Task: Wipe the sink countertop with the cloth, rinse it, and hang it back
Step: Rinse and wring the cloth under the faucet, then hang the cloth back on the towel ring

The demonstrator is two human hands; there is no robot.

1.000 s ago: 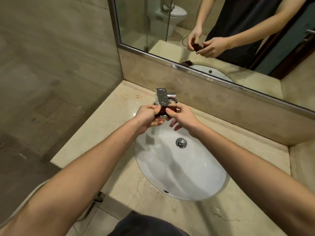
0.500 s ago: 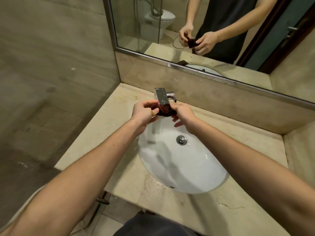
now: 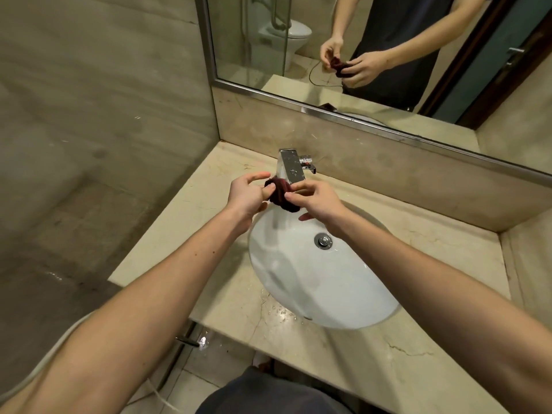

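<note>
Over the far rim of the basin: both hands meet under the faucet.
Left hand: fingers pinch the left end of the cloth; the forefinger sticks out straight.
Right hand: thumb and fingers curled tight on the right end of the cloth.
Cloth: one, dark maroon, bunched into a wad; long axis runs from far left to near right, its lower end drooping toward the sink.
Sink: one white oval bowl with one metal drain, set into the countertop.
Countertop: beige veined stone, with water drops at the near rim of the bowl.
Room: beige tiled walls; a mirror on the far wall reflects the hands and a toilet.
</note>
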